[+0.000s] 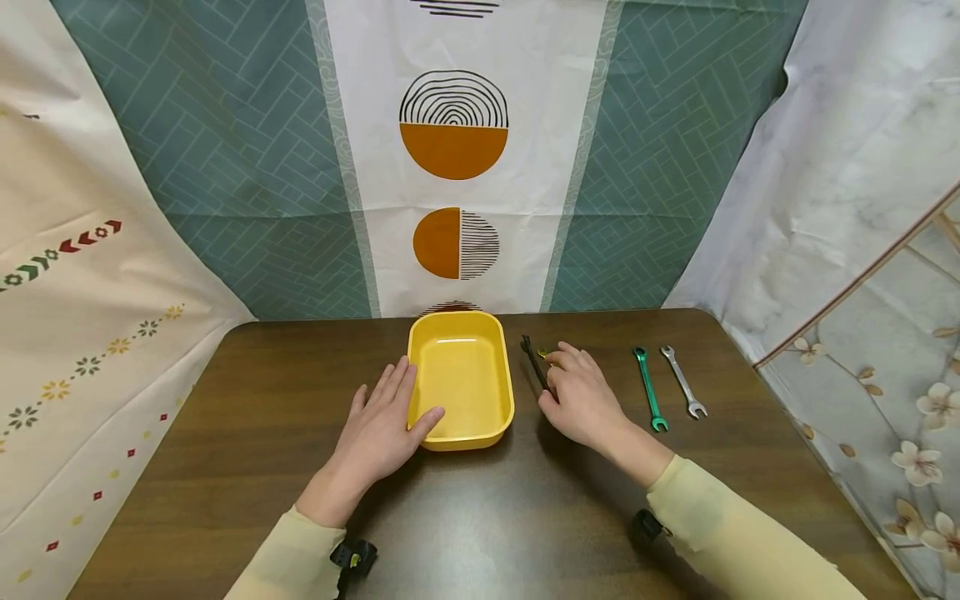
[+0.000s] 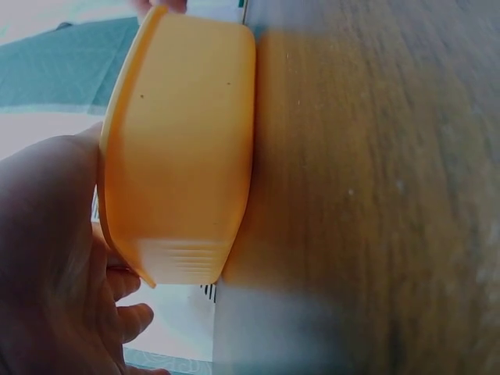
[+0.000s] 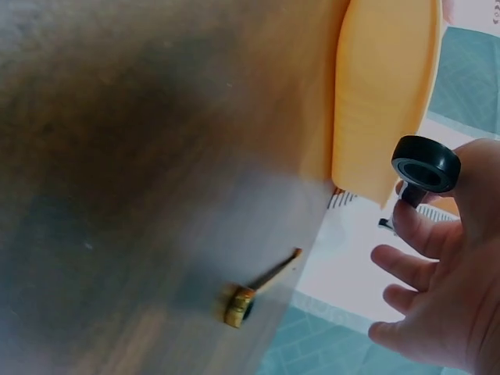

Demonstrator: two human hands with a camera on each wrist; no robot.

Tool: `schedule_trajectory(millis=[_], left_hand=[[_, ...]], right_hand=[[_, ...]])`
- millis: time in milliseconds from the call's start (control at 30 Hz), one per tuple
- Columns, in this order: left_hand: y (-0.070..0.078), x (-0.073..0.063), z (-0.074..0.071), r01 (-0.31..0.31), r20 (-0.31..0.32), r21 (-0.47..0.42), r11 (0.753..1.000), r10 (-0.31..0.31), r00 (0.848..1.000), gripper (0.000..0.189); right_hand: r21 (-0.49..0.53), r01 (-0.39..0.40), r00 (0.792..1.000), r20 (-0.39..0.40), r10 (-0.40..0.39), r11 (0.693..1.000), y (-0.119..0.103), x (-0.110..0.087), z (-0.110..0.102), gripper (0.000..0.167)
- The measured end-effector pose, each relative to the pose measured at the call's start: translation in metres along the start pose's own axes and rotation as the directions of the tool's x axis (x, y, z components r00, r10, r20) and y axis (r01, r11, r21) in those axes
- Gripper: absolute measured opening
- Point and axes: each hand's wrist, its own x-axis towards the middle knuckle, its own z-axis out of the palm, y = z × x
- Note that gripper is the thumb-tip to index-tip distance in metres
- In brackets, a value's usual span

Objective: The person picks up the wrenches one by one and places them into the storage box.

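Can't read any text, label, brand, number or sign in the head, left wrist or right wrist view.

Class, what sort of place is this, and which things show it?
Probably a makeshift tabletop workspace: patterned hangings back a brown table, where a yellow tray stands near a black wrench.

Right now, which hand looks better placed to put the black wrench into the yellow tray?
Probably the right hand: it pinches the black wrench beside the yellow tray. The left hand rests against the tray's opposite side and holds no wrench.
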Motion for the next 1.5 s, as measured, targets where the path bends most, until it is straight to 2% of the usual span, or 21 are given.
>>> schedule_trajectory(millis=[400,867,1500], left_hand=[[-0.002,0.000,0.000,0.002,-0.013,-0.018,1.000,-0.002,1.000,0.103],[-0.002,0.000,0.001,-0.005,-0.012,-0.004,1.000,0.005,1.000,0.105],[-0.001,0.000,0.001,0.007,-0.006,-0.001,1.000,-0.007,1.000,0.104]], right_hand=[[0.022,0.014,0.999,-0.049,-0.013,1.000,-0.008,0.010,-0.009,0.032],[0.070,0.016,0.999,-0.040,-0.014,0.997,-0.022,0.026,-0.018,0.034],[0.088,0.034,0.999,0.000,-0.034,0.996,-0.049,0.048,-0.011,0.035]])
